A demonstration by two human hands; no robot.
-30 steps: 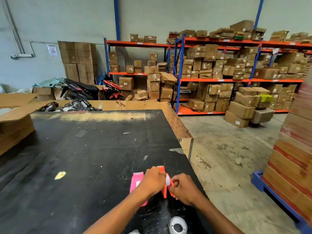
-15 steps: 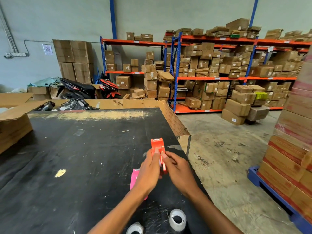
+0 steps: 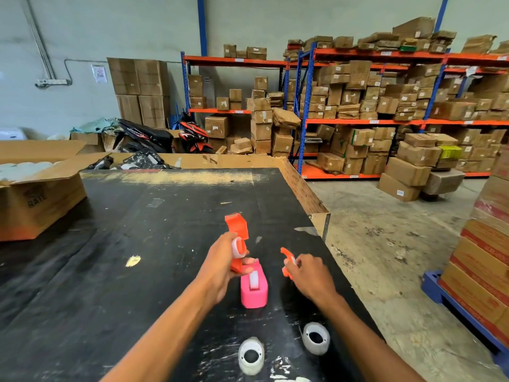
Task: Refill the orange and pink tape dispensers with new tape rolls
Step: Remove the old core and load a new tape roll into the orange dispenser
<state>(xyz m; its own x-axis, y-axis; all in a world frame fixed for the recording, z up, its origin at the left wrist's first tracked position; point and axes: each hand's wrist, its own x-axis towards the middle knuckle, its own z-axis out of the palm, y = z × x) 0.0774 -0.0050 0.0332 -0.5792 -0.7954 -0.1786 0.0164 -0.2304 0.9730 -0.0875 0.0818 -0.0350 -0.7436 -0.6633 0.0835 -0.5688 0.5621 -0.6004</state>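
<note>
1. Nearest the camera, on the black table [image 3: 115,271], two white tape rolls are lying flat, one at the bottom edge [image 3: 251,356] and the other [image 3: 316,338] just to its right and slightly farther in, apart from each other.
2. Beyond the rolls, the pink tape dispenser [image 3: 254,288] is sitting on the table between the two forearms, with a white roll showing in its top slot.
3. Just past the pink one, the left hand [image 3: 220,267] is closing its fingers around the lower part of the orange tape dispenser [image 3: 237,238], holding it upright above the table; a whitish core is showing in its middle, and its boxy head is pointing away from the camera.
4. Beside it, the right hand [image 3: 308,274] is pinching a small orange piece [image 3: 287,260] between thumb and fingertips; the piece is standing clear of the dispenser body, and what part it is cannot be told.
5. Farther left, an open cardboard box [image 3: 41,199] is resting on the table's edge with white things inside, too blurred to name.
6. Behind the table's far end, two parked scooters [image 3: 165,136] are standing near stacked cartons against the wall.
7. Farthest back, blue and orange shelving [image 3: 358,122] is carrying many brown cardboard boxes, with more piled on the concrete floor [image 3: 385,244] in front.
</note>
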